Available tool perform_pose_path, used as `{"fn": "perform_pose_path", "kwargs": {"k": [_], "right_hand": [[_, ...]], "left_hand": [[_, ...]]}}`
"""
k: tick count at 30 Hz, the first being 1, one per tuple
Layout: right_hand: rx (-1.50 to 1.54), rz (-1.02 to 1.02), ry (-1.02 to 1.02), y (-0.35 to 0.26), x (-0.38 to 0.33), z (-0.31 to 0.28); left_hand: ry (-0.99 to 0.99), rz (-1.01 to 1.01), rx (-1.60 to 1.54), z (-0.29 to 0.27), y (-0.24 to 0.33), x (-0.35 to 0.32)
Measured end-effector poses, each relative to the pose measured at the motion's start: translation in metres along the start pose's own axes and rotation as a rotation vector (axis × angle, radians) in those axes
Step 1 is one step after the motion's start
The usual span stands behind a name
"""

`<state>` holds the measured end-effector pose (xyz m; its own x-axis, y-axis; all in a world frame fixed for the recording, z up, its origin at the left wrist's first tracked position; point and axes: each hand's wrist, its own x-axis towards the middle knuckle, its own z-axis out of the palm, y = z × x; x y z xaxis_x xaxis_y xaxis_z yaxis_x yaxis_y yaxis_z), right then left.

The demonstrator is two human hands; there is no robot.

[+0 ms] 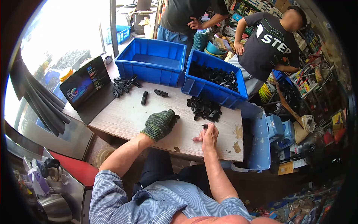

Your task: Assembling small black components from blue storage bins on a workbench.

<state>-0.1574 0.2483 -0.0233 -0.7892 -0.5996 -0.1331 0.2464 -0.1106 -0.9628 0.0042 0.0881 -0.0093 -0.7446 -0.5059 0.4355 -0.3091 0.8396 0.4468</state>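
Observation:
My left hand (159,125) wears a dark green knitted glove and is closed over the table. A black plastic piece (175,118) shows at its fingertips, mostly hidden by the glove. To the right, my bare right hand (209,137) pinches a small dark part (204,127) between thumb and fingers. Just beyond it lies a heap of black plastic parts (203,108). Two single black pieces, one upright-lying (144,98) and one sideways (161,93), rest on the tabletop beyond my left hand. Several black clamp-like pieces (123,86) are grouped farther left.
An open blue bin (151,71) stands at the table's (123,117) far edge. Right of it, a second blue bin (212,91) holds many black parts. A tablet (87,86) leans at the left. A light blue tub (263,143) sits at the right. Two people stand beyond the table.

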Motion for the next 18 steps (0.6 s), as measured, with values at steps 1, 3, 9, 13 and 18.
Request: {"fn": "perform_pose_path", "kwargs": {"k": [1,3,9,13,18], "right_hand": [[0.003,-0.008,0.002,0.0,0.001,-0.001],[0.026,0.015,0.039,0.0,0.001,0.002],[-0.074,-0.035,0.098,0.007,-0.001,0.001],[-0.137,-0.198,0.097,0.024,0.01,-0.015],[-0.174,-0.301,0.13,0.016,0.008,-0.007]], "left_hand": [[-0.015,-0.026,-0.108,-0.001,0.006,0.0],[-0.024,-0.111,-0.322,-0.001,0.021,-0.006],[-0.062,-0.011,-0.636,0.038,0.052,-0.017],[-0.139,0.044,-0.575,0.049,0.061,-0.014],[-0.161,0.01,-0.51,0.053,0.062,-0.008]]}}
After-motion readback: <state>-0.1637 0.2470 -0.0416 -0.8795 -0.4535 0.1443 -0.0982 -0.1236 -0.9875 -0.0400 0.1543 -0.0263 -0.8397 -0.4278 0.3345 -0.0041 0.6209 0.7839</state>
